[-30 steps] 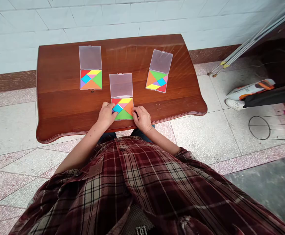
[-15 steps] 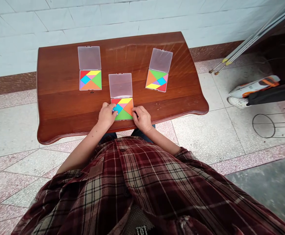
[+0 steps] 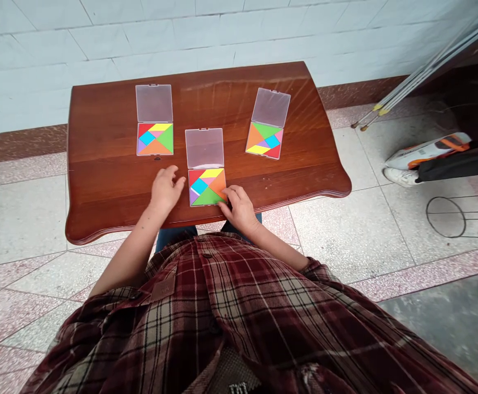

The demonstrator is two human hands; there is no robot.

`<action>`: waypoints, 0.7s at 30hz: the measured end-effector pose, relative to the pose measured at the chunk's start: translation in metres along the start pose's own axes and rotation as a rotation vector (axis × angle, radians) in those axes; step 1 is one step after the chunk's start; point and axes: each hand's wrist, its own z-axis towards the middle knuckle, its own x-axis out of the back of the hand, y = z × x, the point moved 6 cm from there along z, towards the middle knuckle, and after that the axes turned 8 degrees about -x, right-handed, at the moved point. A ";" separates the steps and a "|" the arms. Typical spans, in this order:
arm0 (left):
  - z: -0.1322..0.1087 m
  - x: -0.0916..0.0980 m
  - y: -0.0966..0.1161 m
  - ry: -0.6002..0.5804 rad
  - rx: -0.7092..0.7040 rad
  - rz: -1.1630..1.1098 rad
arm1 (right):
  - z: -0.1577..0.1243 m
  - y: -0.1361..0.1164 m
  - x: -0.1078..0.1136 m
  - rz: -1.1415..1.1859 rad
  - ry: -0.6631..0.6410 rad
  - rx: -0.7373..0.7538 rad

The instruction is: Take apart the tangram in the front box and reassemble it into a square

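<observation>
In front of me lies a tangram case [image 3: 204, 149] with its clear lid folded back. Its tray holds coloured pieces: a red triangle, a yellow parallelogram, a blue square [image 3: 199, 186], an orange triangle [image 3: 218, 185], a green triangle [image 3: 208, 197], a pink and a purple one. A thin pale gap shows beside the blue square. My left hand [image 3: 167, 190] is off to the left of the case, fingers apart, holding nothing. At the tray's lower right edge rests my right hand [image 3: 240, 208], its fingers loosely spread by the orange and green triangles.
Two more open tangram cases with filled trays lie farther back, one at the left [image 3: 154, 103] and one at the right [image 3: 270, 108]. The brown wooden table [image 3: 108, 191] stands near a tiled wall. Crutches [image 3: 403, 82] and another person's shoe [image 3: 401, 176] are at the right.
My left hand has let go of the tray's left side and moved away to the left, uncovering the purple piece. My right hand has shifted slightly down, its fingers loosening.
</observation>
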 end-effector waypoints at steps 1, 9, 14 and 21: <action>0.007 0.011 -0.010 0.062 0.021 0.044 | -0.004 -0.004 -0.002 -0.029 -0.028 0.029; 0.064 0.056 -0.072 0.170 0.061 0.204 | 0.011 -0.017 -0.018 -0.219 -0.201 0.086; 0.067 0.050 -0.077 0.094 0.052 0.258 | 0.038 -0.009 -0.014 -0.289 -0.202 0.039; 0.044 0.051 -0.075 0.093 0.018 0.240 | 0.093 0.007 -0.015 -0.353 -0.139 -0.024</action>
